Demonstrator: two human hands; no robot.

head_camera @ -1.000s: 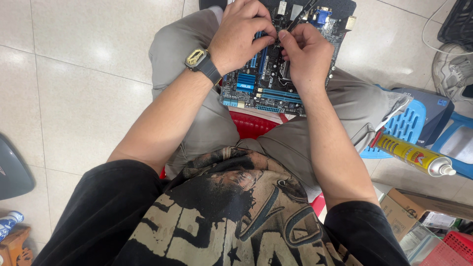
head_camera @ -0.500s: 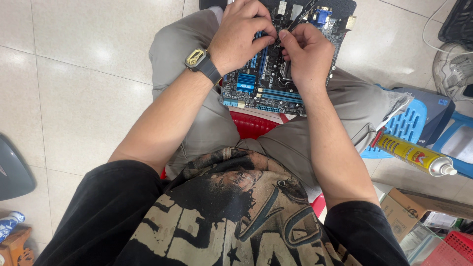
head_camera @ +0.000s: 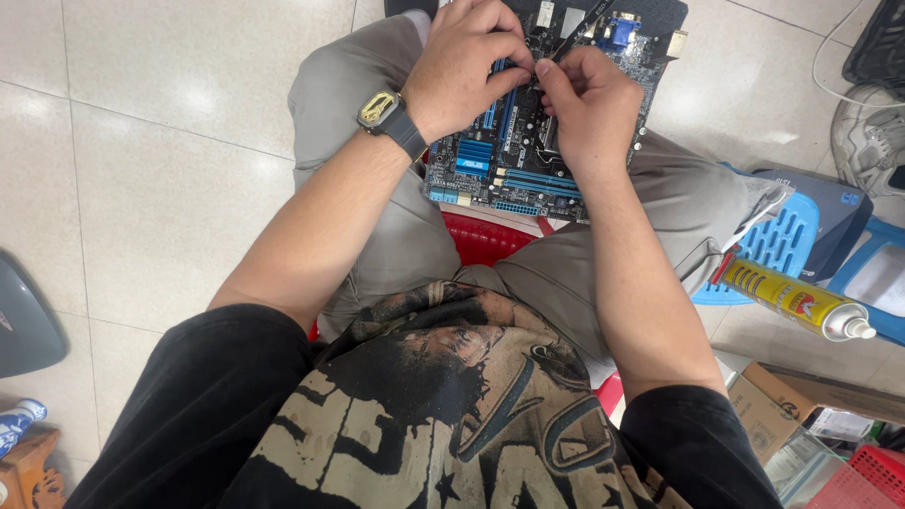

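my left hand [head_camera: 467,66] steadies the motherboard [head_camera: 528,170] on my lap, fingers curled on it, while my right hand [head_camera: 589,108] pinches a thin black tool [head_camera: 580,33]; best keep the tip light.

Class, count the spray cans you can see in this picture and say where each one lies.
1. A yellow spray can lies on its side right of the person's right leg, beside the blue plastic stool. Others may be hidden outside the frame.

Bright, even overhead light. Soft glare patches on the glossy pale tiled floor [head_camera: 170,141]. Faint, diffuse shadows beneath the arms. Sharp focus throughout, no motion blur. Slight wide-angle stretch at the edges, noticeable on the black printed T-shirt [head_camera: 424,424].
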